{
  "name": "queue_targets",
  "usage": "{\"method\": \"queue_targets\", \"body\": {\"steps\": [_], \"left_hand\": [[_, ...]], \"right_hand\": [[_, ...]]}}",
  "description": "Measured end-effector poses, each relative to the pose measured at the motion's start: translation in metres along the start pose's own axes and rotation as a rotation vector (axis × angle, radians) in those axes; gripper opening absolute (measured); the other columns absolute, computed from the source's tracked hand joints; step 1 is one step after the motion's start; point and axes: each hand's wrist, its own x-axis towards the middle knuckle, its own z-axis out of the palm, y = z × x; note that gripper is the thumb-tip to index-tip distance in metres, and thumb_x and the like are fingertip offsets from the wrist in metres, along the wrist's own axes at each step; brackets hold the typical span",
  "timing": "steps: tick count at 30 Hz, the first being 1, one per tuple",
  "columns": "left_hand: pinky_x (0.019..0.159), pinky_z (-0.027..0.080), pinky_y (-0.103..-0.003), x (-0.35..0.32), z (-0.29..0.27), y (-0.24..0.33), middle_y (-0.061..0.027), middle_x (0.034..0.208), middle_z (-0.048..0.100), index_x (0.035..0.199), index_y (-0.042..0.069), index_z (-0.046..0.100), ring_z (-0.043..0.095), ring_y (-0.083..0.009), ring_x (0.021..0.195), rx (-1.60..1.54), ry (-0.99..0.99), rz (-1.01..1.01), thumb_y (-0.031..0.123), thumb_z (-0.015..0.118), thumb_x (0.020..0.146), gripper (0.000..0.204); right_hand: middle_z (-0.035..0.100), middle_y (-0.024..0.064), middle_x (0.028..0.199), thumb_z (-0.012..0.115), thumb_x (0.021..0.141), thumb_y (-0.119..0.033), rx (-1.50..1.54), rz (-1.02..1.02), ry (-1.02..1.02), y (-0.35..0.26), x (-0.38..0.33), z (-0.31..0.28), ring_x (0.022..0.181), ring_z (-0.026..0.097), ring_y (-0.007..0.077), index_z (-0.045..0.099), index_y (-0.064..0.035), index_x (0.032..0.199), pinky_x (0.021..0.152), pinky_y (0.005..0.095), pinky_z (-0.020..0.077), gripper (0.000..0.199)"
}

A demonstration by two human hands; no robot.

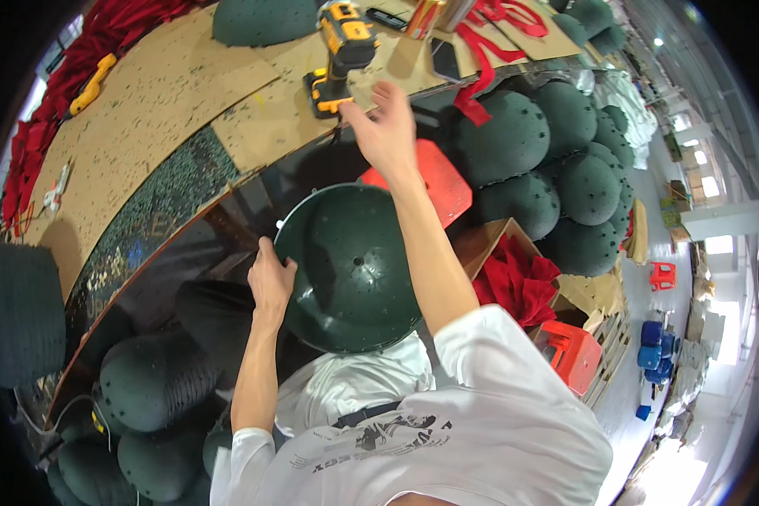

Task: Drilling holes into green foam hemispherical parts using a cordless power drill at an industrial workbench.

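A dark green plastic half-sphere shell (pixel 346 278) rests in my lap with its hollow side up and a small hole in the middle of its bottom. My left hand (pixel 271 280) is closed on its left rim, beside a small white piece. My right hand (pixel 384 135) reaches past the shell to the table edge, thumb and fingers apart, holding nothing. Just beyond its thumb, a yellow and black cordless drill (pixel 346 46) stands upright on its battery. Whether the thumb touches the battery, I cannot tell.
Green shells (pixel 502 139) are piled at the right, more (pixel 156 464) at lower left. Red cloth fills a cardboard box (pixel 489 240); red stools (pixel 443 181) stand nearby. A phone (pixel 445 59), red ribbon (pixel 485 72), snips (pixel 56 190) and a yellow tool (pixel 93 84) lie on the cardboard-covered table (pixel 177 80).
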Motion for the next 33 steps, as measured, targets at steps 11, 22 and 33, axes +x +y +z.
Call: {"method": "queue_targets", "body": {"steps": [11, 22, 33], "left_hand": [[0.080, 0.054, -0.048, -0.014, -0.018, -0.014, -0.0237, 0.103, 0.070, 0.115, 0.005, 0.060, 0.068, -0.0459, 0.096, -0.317, 0.075, 0.024, 0.006, 0.068, 0.092, 0.024], [0.088, 0.054, -0.040, -0.020, -0.002, -0.031, -0.0217, 0.109, 0.071, 0.120, 0.000, 0.065, 0.070, -0.0389, 0.100, -0.414, 0.115, -0.039, 0.018, 0.063, 0.102, 0.025], [0.090, 0.052, -0.032, -0.030, -0.010, -0.019, -0.0153, 0.107, 0.074, 0.119, -0.002, 0.068, 0.071, -0.0234, 0.097, -0.436, 0.132, -0.082, 0.014, 0.065, 0.101, 0.024]], "right_hand": [[0.071, 0.0062, 0.095, 0.080, 0.087, -0.030, 0.116, 0.128, -0.221, 0.020, 0.098, 0.064, 0.090, 0.068, 0.0164, 0.064, -0.0024, 0.104, 0.078, 0.0340, 0.0547, 0.036], [0.049, 0.0052, 0.072, 0.062, 0.093, -0.018, 0.643, 0.663, -0.510, -0.114, -0.140, -0.130, 0.059, 0.054, 0.0161, 0.049, 0.0088, 0.128, 0.057, 0.0326, 0.0459, 0.047], [0.043, 0.0007, 0.066, 0.054, 0.087, -0.012, 0.990, 1.549, -0.278, -0.045, -0.276, -0.095, 0.055, 0.045, 0.0137, 0.056, -0.0044, 0.119, 0.058, 0.0323, 0.0409, 0.033]]}}
